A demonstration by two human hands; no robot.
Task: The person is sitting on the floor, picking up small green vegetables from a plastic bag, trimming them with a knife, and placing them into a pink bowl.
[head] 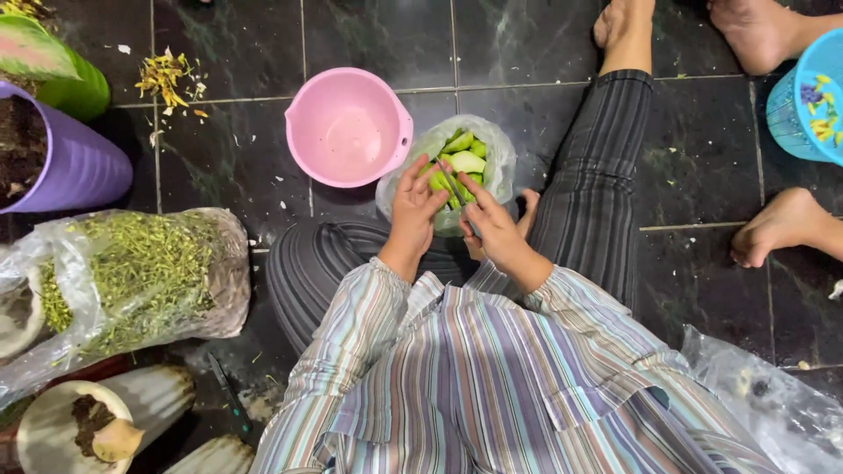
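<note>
I sit on the dark tiled floor with a clear plastic bag [502,154] of green fruit pieces [467,161] in front of my legs. My left hand [413,209] grips one green piece [436,182] over the bag's near edge. My right hand [496,230] holds a thin knife [450,183], its blade lying against that piece between the two hands. An empty pink bowl [347,127] stands just left of the bag, touching it.
At left stand a purple pot [61,162] of soil, a green pot [75,83], a plastic bag of chopped green plant matter [140,281] and white pots [132,412]. Yellow scraps [167,79] litter the floor. Another person's feet [781,230] and a blue basket [812,96] are at right.
</note>
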